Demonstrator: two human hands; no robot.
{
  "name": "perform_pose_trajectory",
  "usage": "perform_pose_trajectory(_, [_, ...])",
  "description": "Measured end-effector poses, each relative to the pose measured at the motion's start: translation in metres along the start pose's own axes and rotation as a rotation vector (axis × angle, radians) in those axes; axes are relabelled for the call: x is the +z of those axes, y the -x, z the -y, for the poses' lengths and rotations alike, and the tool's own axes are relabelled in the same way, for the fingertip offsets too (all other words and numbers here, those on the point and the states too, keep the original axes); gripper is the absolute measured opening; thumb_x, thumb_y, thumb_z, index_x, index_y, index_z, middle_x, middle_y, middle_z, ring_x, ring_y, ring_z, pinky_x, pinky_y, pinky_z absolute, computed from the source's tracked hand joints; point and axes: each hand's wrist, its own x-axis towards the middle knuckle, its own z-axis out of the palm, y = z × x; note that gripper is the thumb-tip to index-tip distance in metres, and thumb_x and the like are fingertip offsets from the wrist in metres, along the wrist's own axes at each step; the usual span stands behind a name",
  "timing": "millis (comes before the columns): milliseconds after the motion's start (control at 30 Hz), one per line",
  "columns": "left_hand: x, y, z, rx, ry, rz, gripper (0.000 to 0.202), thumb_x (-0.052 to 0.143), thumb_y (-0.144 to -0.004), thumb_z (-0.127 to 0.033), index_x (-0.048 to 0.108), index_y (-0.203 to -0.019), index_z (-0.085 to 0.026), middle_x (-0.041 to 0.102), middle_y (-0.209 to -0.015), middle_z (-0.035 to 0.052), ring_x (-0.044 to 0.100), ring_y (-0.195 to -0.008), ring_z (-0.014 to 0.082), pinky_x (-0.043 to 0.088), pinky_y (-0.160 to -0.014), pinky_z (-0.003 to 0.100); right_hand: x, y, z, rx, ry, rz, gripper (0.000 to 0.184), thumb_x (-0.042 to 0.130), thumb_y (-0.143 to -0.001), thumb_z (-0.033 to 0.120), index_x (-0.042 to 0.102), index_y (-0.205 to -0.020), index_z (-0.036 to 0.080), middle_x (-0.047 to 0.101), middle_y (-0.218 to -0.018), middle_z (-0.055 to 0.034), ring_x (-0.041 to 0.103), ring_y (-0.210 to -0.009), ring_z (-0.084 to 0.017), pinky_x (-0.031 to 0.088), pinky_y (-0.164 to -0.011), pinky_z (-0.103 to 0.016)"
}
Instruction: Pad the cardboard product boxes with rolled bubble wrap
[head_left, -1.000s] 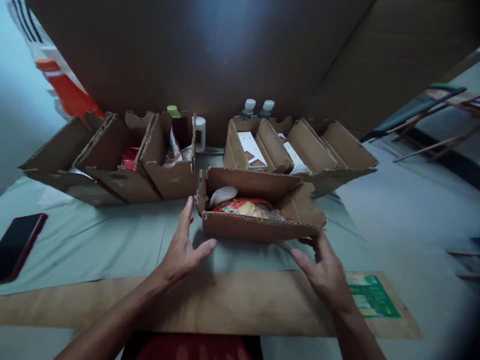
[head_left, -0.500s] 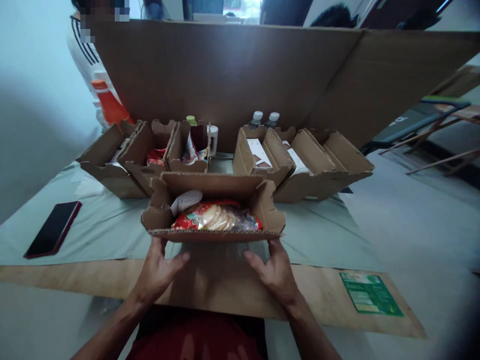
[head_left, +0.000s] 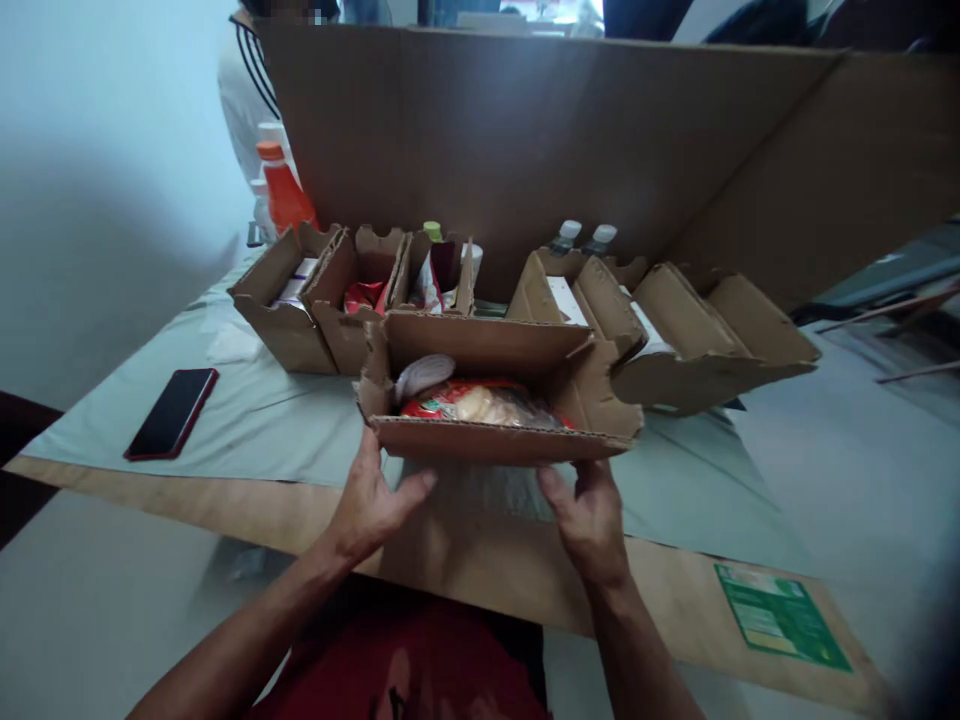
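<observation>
A cardboard box (head_left: 495, 443) with an open top is held between my two hands above the near part of the table. Inside it lie a red and clear packet (head_left: 487, 403) with pale round pieces showing and a rolled whitish item (head_left: 424, 376). My left hand (head_left: 375, 500) grips the box's lower left corner, thumb pointing inward. At the lower right, my right hand (head_left: 589, 515) holds the other end in the same way. The fingers of both hands are partly hidden under the box.
Behind stand several cardboard bins (head_left: 289, 335) with packets and cartons, backed by a tall cardboard panel (head_left: 525, 150). A phone (head_left: 171, 413) lies left, a green leaflet (head_left: 781, 615) right. An orange bottle (head_left: 285, 190) stands at the back left, near a person's sleeve (head_left: 244, 95).
The view has turned left, so most things appear further right. The box stays in both hands and now tilts slightly, its right end lower.
</observation>
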Motion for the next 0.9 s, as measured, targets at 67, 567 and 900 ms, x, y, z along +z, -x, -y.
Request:
perform_pose_trajectory(67, [0.008,0.002,0.000,0.007,-0.006,0.043,0.088,0.075,-0.082,-0.048,0.034,-0.155,-0.019,0.048,-0.154,0.0171,0.043,-0.145,0.0373,0.029,-0.124,0.058,-0.009,-0.003,-0.006,0.022,-0.003,-0.014,0.066,0.064,-0.089,0.064,0.059,-0.138,0.020,0.065,-0.137,-0.0149,0.057,-0.130,-0.033,0.039,-0.114,-0.052])
perform_pose_trajectory(567, [0.021,0.083,0.038,-0.010,-0.099,0.152,0.097,0.065,-0.090,-0.026,0.004,-0.166,-0.035,0.019,-0.172,0.0139,0.024,-0.157,0.0438,0.026,-0.124,0.069,0.036,-0.054,-0.049,-0.004,-0.068,-0.016,0.077,0.045,-0.098,0.063,0.031,-0.157,0.017,0.039,-0.161,-0.0192,0.037,-0.150,-0.029,0.030,-0.123,-0.051])
perform_pose_trajectory(900, [0.035,0.078,0.029,0.076,-0.073,0.265,0.098,0.061,-0.087,-0.017,0.006,-0.165,-0.042,0.002,-0.176,0.0066,0.012,-0.159,0.0461,0.026,-0.119,0.076,0.075,-0.065,-0.040,-0.121,-0.049,-0.055,0.063,0.033,-0.105,0.053,0.036,-0.158,0.018,0.038,-0.164,-0.0157,0.034,-0.153,-0.024,0.025,-0.126,-0.049])
